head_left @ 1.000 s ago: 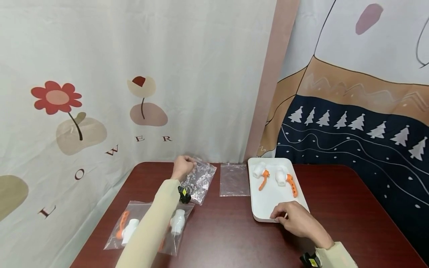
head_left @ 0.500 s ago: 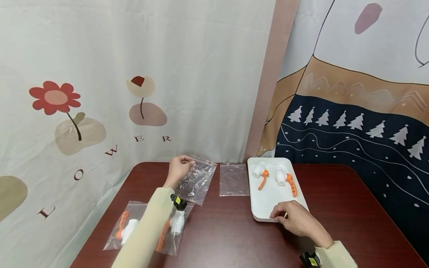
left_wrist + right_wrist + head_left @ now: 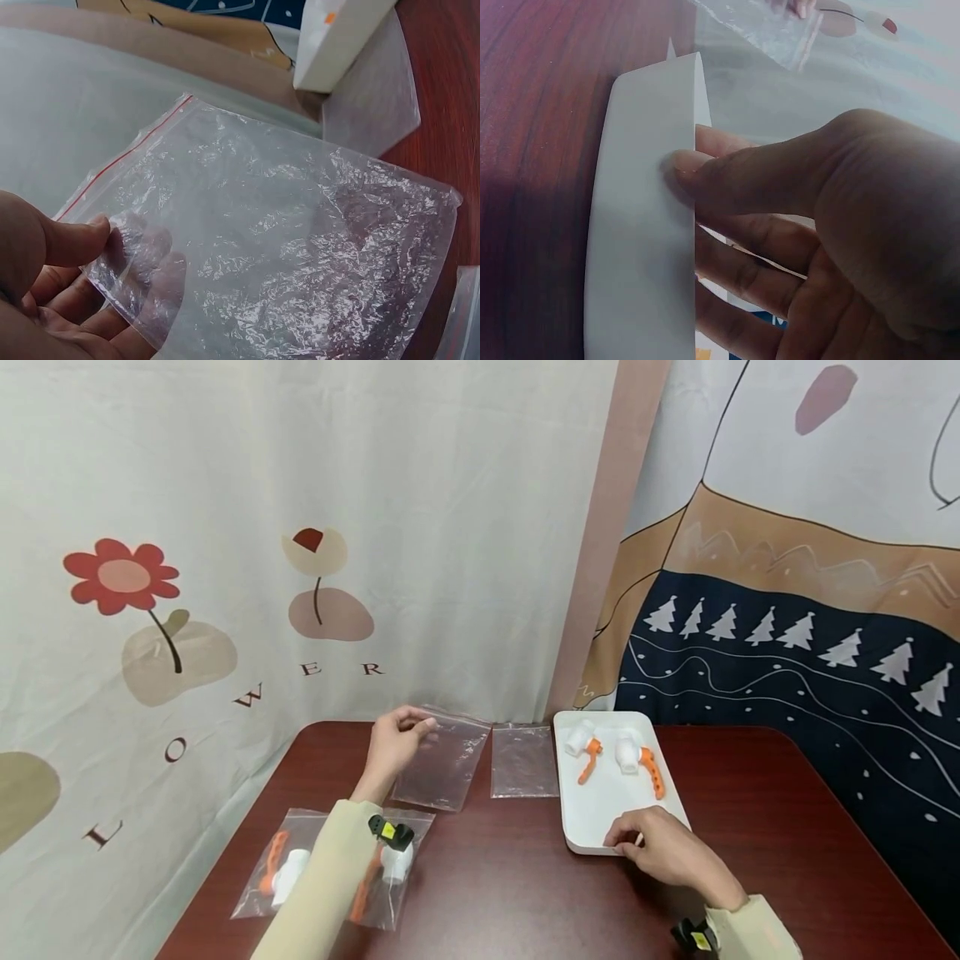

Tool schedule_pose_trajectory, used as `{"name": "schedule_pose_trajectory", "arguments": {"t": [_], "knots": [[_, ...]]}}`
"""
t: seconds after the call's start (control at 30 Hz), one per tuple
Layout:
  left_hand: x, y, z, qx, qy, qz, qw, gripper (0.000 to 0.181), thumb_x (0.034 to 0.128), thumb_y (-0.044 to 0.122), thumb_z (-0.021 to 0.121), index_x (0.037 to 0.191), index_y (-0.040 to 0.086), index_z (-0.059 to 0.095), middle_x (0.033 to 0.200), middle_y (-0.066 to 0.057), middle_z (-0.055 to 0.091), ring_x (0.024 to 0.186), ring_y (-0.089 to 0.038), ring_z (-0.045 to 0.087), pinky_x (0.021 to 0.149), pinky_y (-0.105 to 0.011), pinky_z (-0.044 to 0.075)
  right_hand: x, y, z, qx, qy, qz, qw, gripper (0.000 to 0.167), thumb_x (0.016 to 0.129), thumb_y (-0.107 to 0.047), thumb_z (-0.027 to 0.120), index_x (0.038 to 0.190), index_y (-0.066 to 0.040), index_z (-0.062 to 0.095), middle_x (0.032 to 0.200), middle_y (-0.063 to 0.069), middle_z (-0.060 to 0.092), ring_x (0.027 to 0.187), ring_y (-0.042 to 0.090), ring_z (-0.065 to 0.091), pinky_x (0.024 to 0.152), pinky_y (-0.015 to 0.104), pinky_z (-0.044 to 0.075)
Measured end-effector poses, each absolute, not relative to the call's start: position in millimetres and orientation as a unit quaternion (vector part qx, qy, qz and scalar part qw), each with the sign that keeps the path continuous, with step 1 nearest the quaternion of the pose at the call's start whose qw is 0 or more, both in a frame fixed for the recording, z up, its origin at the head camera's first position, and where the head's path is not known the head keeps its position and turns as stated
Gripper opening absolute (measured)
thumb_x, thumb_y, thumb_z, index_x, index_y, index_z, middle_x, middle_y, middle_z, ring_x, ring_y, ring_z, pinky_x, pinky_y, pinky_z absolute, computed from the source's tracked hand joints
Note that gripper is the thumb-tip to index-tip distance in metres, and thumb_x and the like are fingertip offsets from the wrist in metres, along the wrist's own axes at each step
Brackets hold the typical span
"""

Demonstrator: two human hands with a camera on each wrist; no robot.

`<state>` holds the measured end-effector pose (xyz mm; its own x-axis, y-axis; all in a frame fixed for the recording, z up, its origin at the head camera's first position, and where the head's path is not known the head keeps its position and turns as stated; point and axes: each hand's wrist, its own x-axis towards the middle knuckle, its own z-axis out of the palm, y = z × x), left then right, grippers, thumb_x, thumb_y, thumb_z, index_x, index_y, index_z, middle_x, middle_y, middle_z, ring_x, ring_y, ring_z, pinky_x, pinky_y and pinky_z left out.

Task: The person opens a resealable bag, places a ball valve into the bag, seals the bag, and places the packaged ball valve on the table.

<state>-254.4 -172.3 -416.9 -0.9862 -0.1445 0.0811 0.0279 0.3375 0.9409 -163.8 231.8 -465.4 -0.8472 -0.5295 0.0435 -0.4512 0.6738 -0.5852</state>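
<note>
My left hand (image 3: 393, 745) pinches the left edge of a clear zip-lock bag (image 3: 262, 225) between thumb and fingers. The bag has a red line along its seal and seems to hold nothing; several fingers show through it from behind. With thumb outside and fingers inside, my right hand (image 3: 663, 852) grips the near wall of a white tray (image 3: 641, 225). Two white plastic valves lie at the tray's far end: the left valve (image 3: 579, 740) and the right valve (image 3: 628, 753), each with an orange handle.
A second flat clear bag (image 3: 523, 762) lies between the held bag and the tray. At the table's left are two bags with a valve in each, one bag (image 3: 255, 893) partly under my left forearm and another bag (image 3: 408, 893) beside it. A curtain (image 3: 450, 568) hangs behind the table.
My left hand has shifted slightly left and nearer, and the bag it pinches has been drawn flatter and smoother. My right hand has stayed on the tray wall.
</note>
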Motion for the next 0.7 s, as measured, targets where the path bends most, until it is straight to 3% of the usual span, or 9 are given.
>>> {"name": "schedule_pose_trajectory", "arguments": {"t": [0.37,0.57,0.7], "knots": [[-232,-157,-409,-0.017,-0.786,-0.612,0.083,0.015,0.0970,0.013,0.071,0.107,0.002,0.074,0.103,-0.020,0.077,0.089,-0.029,0.077,0.079,-0.035,0.064,-168,226,-461,-0.288,0.901,-0.320,0.057,0.007,0.095,-0.014,0.072,0.099,-0.015,0.077,0.092,-0.011,0.073,0.080,-0.004,0.059,0.067,0.022,0.055],[-220,-144,-409,-0.051,-0.770,-0.632,0.072,0.013,0.0959,0.008,0.071,0.106,0.001,0.074,0.101,-0.021,0.077,0.089,-0.027,0.077,0.078,-0.035,0.064,-168,219,-450,-0.283,0.899,-0.333,0.028,0.017,0.096,-0.021,0.073,0.110,-0.012,0.075,0.103,-0.001,0.075,0.086,0.001,0.064,0.072,0.028,0.059],[-210,-135,-409,-0.074,-0.765,-0.637,0.064,0.012,0.0958,0.007,0.071,0.105,0.000,0.073,0.102,-0.025,0.076,0.089,-0.035,0.077,0.080,-0.041,0.064,-168,213,-441,-0.277,0.898,-0.341,0.010,0.023,0.097,-0.026,0.072,0.118,-0.016,0.072,0.111,0.002,0.075,0.093,0.008,0.068,0.076,0.027,0.060]]}}
